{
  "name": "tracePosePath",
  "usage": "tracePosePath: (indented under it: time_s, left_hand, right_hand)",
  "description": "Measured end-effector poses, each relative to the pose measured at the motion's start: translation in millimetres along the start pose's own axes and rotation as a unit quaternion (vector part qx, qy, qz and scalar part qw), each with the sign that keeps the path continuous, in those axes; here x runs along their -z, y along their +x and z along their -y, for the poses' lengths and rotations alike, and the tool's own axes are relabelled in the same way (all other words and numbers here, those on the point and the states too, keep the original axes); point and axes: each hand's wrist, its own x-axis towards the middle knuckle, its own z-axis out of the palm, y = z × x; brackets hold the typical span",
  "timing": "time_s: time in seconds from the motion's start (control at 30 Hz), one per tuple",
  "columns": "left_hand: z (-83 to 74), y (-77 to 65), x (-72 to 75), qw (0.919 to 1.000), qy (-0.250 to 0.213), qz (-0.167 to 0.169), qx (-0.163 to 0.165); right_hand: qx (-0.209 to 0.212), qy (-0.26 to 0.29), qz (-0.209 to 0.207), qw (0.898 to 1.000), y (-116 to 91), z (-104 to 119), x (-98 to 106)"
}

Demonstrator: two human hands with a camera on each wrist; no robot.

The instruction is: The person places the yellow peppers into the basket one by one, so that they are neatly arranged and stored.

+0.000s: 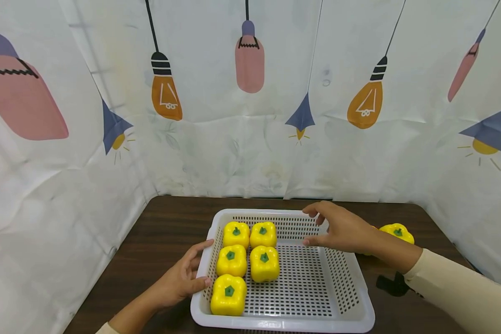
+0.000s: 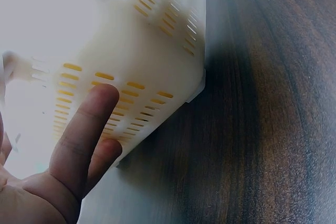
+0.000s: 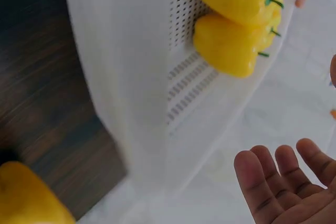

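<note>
Several yellow bell peppers (image 1: pixel 265 264) with green stems sit in the left half of a white perforated plastic basket (image 1: pixel 284 323), in two columns. My left hand (image 1: pixel 183 278) is at the basket's left side, thumb and forefinger at the rim. In the left wrist view, extended fingers (image 2: pixel 86 124) lie against the slotted outer wall. Above the basket's right rear part reaches my right hand (image 1: pixel 338 227), thumb and fingers spread apart with nothing between them. In the right wrist view, its fingers (image 3: pixel 270 182) are loosely extended, away from the peppers (image 3: pixel 226 45).
On the dark wooden table (image 1: pixel 167 222), right of the basket, lies another yellow pepper (image 1: pixel 397 232), with more yellow partly hidden behind my right wrist. A small black object (image 1: pixel 394 284) shows by the right sleeve. A lamp-patterned white curtain (image 1: pixel 208 153) hangs behind and at both sides.
</note>
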Motion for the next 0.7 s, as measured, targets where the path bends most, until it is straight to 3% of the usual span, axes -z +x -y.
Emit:
tracePosePath:
  time_s: [0.23,0.47,0.7]
  left_hand:
    - [-0.3,-0.4,0.7,1.0000,-0.003,0.001,-0.001]
    - [0.2,0.3,0.6,1.0000,0.004,0.003,-0.007]
    - [1.0,0.8,1.3,0.9999,0.004,0.002,-0.010]
  right_hand:
    - [0.022,0.003,-0.021,1.000,-14.9,-20.9,15.1]
    - [0.012,0.029,-0.045,0.998,-26.7,-50.5,25.9]
    - [0.008,0.008,-0.064,0.998,-42.8,-75.7,38.9]
